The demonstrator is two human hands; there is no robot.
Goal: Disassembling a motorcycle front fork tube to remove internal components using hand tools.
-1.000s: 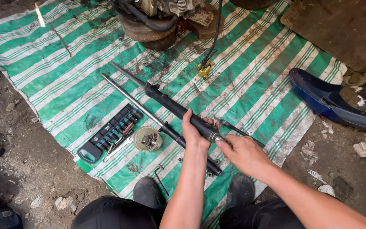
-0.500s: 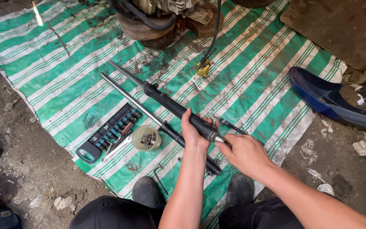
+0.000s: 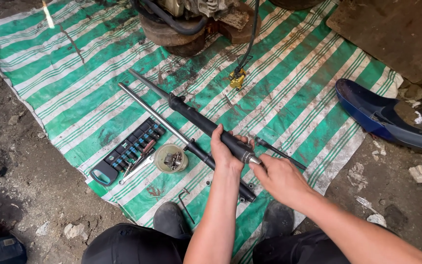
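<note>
The left hand (image 3: 222,149) grips the black fork leg (image 3: 206,126) lying on the striped tarp (image 3: 289,98) (beside a second leg), while the right hand's (image 3: 280,177) fingers (image 3: 256,167) pinch its silver end.

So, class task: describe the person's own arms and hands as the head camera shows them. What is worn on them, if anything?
Both forearms are bare from the frame edge to the wrist: no sleeves show. The left hand and the right hand wear no gloves, and no watch, ring or band is visible. The fingers are uncovered. Below the arms, dark trousers and dark shoes show.
</note>
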